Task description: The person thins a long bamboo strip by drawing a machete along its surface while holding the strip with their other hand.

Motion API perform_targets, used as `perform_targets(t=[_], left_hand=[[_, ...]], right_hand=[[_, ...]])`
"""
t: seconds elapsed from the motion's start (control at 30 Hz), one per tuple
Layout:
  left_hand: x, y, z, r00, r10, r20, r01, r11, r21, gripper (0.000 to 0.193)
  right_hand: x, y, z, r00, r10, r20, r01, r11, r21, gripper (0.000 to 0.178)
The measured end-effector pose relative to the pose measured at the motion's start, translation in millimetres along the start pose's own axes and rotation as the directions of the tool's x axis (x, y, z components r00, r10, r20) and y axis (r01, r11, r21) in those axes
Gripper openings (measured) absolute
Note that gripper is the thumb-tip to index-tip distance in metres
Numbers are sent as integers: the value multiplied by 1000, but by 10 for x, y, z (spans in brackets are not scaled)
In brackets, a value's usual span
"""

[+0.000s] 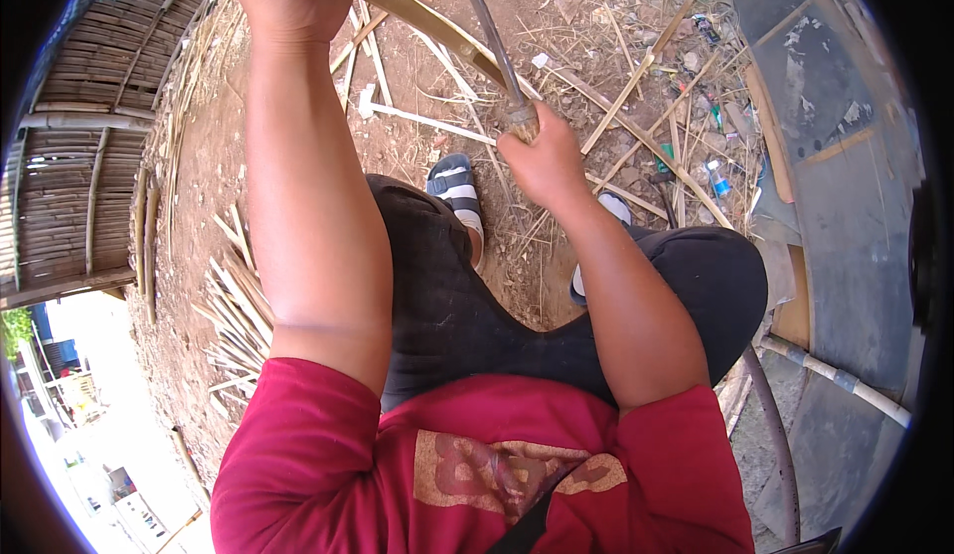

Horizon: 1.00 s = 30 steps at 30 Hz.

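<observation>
My right hand (545, 161) is closed around the handle of a long knife (487, 22), whose dark, narrow blade points up and away past the top edge. My left hand (293, 0), partly cut off by the top edge, grips a split bamboo strip (422, 19). That strip slants down to the right, and its lower end meets or overlaps the blade just above the handle; I cannot tell whether they touch. My knees are bent on either side, with a striped sandal (455, 191) on the ground between my hands.
Loose bamboo strips (626, 107) and litter, including a plastic bottle (717, 178), lie on the dirt ahead. A pile of split bamboo (237, 291) sits at my left. A woven bamboo wall (119, 32) stands far left; dark sheets (855, 226) line the right.
</observation>
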<state>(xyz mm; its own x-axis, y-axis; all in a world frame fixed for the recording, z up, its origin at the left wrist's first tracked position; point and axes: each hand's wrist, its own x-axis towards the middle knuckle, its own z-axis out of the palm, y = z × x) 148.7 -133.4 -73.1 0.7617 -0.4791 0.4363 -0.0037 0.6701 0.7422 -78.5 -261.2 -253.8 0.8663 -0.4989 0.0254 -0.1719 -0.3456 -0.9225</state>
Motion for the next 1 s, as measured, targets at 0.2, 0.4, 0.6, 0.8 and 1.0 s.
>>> perform_targets(t=[0.2,0.4,0.6,0.8,1.0], left_hand=[[-116,46,168,999,34,-22,-32,994,102,55],[-163,92,277,996,-25,80,27,999,-25,53],[-244,199,503,985,-2,172,23,992,-121,52],[-203,73,522,922,-1,386,21,999,-49,48],[-253,36,636,960,13,281,-58,986,153,48]], right_hand=[[29,-14,-111,975,177,133,-156,975,-156,36],[-11,-18,-83,991,51,127,-32,989,-147,42],[17,-102,-171,975,154,162,-139,985,-99,42],[-5,14,-120,973,79,215,-79,997,-5,45],[-25,-113,-117,984,133,116,-133,991,-11,48]])
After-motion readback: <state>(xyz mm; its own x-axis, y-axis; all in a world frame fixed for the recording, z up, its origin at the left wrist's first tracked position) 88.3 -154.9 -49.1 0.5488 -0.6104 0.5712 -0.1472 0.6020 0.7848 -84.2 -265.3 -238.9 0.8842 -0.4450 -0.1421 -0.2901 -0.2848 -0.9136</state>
